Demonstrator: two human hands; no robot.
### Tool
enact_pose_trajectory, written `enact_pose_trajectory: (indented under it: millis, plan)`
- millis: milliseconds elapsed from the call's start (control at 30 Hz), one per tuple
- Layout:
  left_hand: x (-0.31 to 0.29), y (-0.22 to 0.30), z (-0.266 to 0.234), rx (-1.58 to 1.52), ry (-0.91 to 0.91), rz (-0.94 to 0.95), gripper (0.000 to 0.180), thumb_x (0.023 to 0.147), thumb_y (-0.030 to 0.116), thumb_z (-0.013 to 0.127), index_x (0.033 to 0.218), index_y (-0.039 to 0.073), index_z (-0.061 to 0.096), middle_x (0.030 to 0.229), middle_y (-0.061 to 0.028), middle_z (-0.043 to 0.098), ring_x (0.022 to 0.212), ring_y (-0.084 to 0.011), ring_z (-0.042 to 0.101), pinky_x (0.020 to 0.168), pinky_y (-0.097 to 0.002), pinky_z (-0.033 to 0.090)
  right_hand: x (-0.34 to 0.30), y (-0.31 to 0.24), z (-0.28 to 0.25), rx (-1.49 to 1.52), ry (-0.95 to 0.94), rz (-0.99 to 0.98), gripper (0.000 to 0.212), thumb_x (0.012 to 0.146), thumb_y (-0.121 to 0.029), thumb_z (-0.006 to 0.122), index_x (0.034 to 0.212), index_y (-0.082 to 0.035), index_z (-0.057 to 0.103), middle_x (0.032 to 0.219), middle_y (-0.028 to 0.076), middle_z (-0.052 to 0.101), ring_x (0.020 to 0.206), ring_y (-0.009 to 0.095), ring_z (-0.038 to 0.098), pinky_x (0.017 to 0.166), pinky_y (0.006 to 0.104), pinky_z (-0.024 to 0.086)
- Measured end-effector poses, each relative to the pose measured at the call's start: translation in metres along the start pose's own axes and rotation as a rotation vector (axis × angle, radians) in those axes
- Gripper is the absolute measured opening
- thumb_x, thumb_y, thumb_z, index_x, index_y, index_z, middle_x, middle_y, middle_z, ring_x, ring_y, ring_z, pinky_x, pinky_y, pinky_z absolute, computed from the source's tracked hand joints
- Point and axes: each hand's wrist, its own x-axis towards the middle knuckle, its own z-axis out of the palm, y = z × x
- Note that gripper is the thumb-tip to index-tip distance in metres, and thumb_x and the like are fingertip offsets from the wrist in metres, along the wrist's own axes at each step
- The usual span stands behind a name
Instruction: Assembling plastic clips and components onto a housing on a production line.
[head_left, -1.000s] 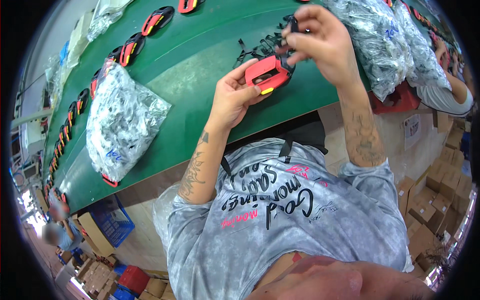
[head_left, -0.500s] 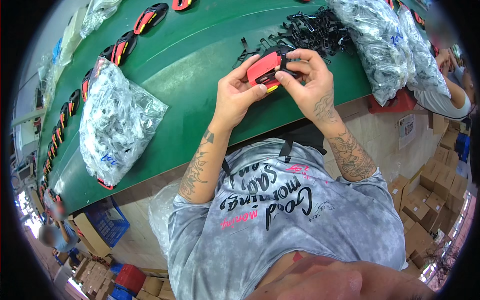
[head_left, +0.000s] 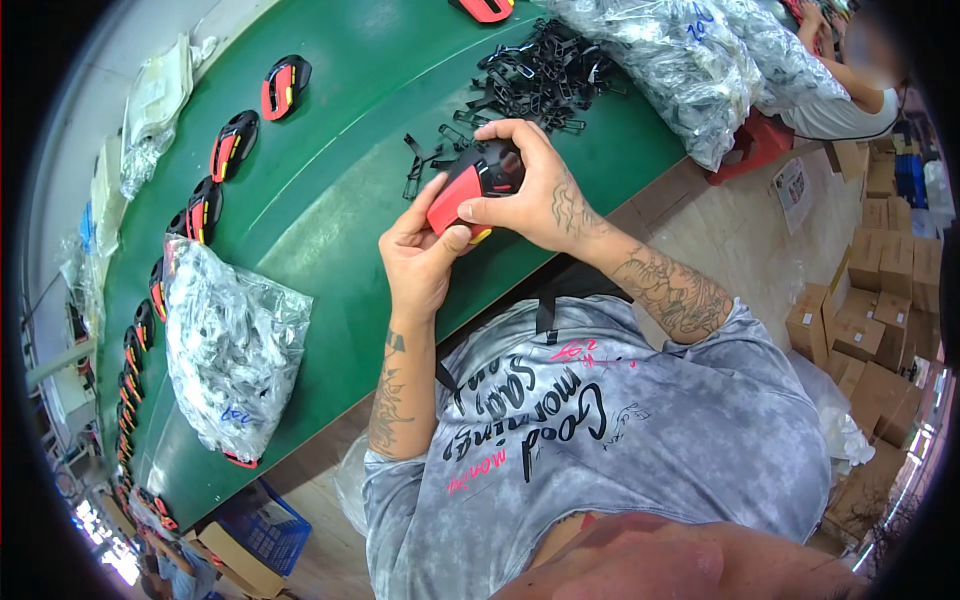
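Note:
Both hands hold a red-and-black moulded plastic shell with a small yellow accent, above the near part of the green table. My left hand grips its red end from the left, with the thumb at the lower edge. My right hand is wrapped over the black rounded end, its thumb pressing on the red face. The shell's underside is hidden. Just beyond the hands lies a heap of black plastic clips, with several loose clips nearer the shell.
A clear bag of parts lies at the table's left. More filled bags are at the right, near another person's arm. A row of similar shells runs along the green table. Cardboard boxes stand at right.
The shell has been turned: its black rounded end now faces up, and the strap-like black part seen before is hidden. My right hand has shifted from pinching at its side to covering that end.

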Motion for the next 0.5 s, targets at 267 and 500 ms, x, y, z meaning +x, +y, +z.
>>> enact_pose_trajectory:
  millis: [267, 500]
  plan:
    - [0.004, 0.005, -0.003, -0.097, 0.007, -0.066, 0.066, 0.091, 0.010, 0.079, 0.147, -0.009, 0.048, 0.131, -0.0217, 0.066, 0.109, -0.0294, 0.072, 0.089, -0.0416, 0.066, 0.005, 0.027, -0.004, 0.535, -0.200, 0.057, 0.066, 0.083, -0.013, 0.086, 0.137, -0.003, 0.050, 0.125, 0.011, 0.056, 0.109, 0.017, 0.061, 0.098, 0.0349, 0.053]
    - [0.002, 0.001, -0.001, 0.656, -0.046, 0.162, 0.081, 0.073, 0.005, 0.089, 0.145, -0.003, 0.051, 0.133, -0.0159, 0.061, 0.119, -0.0279, 0.065, 0.101, -0.0397, 0.056, 0.006, 0.028, -0.004, 0.620, -0.192, 0.189, 0.061, 0.088, -0.023, 0.083, 0.135, 0.000, 0.054, 0.109, 0.005, 0.064, 0.097, 0.009, 0.061, 0.086, 0.0263, 0.053]
